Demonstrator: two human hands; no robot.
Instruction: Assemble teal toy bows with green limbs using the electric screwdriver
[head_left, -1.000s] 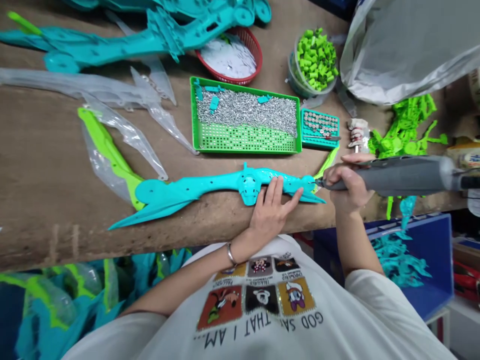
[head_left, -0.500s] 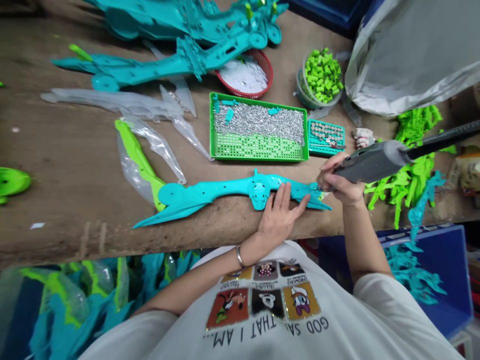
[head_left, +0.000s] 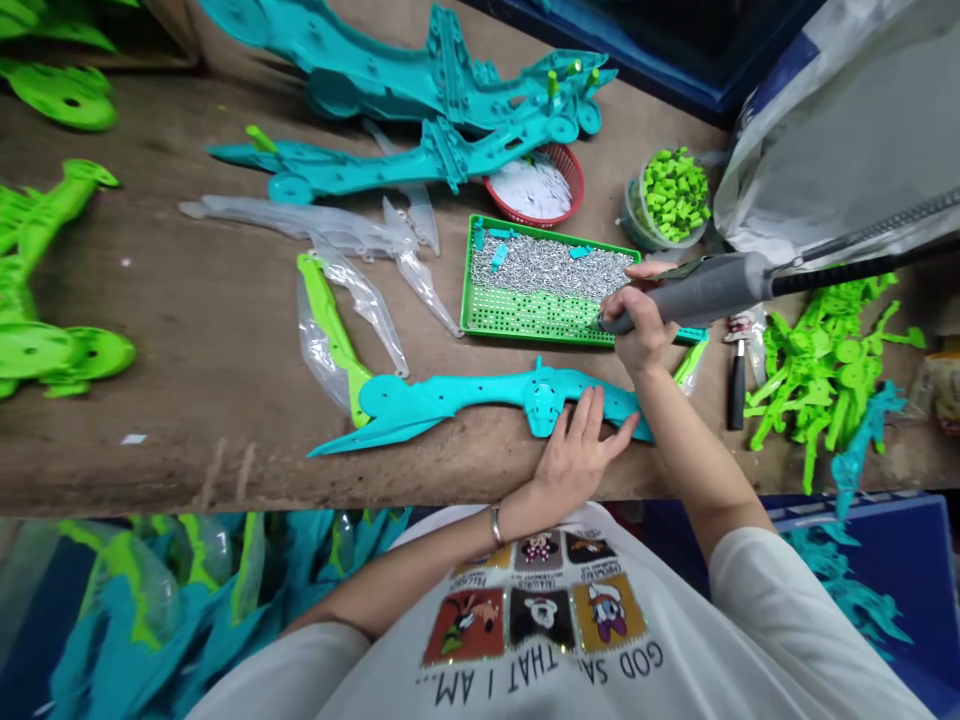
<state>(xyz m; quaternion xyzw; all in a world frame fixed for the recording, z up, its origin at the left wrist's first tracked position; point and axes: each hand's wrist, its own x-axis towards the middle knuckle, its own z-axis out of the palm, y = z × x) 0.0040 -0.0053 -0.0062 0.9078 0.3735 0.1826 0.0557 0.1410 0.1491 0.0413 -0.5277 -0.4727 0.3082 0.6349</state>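
Observation:
My left hand point(head_left: 576, 455) lies flat on the right half of a long turquoise plastic part point(head_left: 420, 402), fingers spread against it. In my right hand point(head_left: 641, 335) is a grey electric screwdriver point(head_left: 705, 290), its nose pointing left over the right end of a green tray point(head_left: 540, 318). Small silver screws point(head_left: 551, 265) fill the tray's far half, with a few turquoise bits among them. The screwdriver's tip is too small to make out. A lime green piece with a clear cover point(head_left: 334, 335) reaches under the turquoise part's left end.
Clear plastic pieces point(head_left: 300, 225) and larger turquoise parts point(head_left: 360, 165) lie behind. A red basket point(head_left: 576, 185) and a tub of lime caps point(head_left: 675, 195) stand farther back. At right are a black-handled tool point(head_left: 737, 385) and a lime parts heap point(head_left: 825, 370). The table's front edge is close.
My right hand has carried the screwdriver from the turquoise part's right end up and left to the screw tray. My left hand stays on the part. The view has shifted left.

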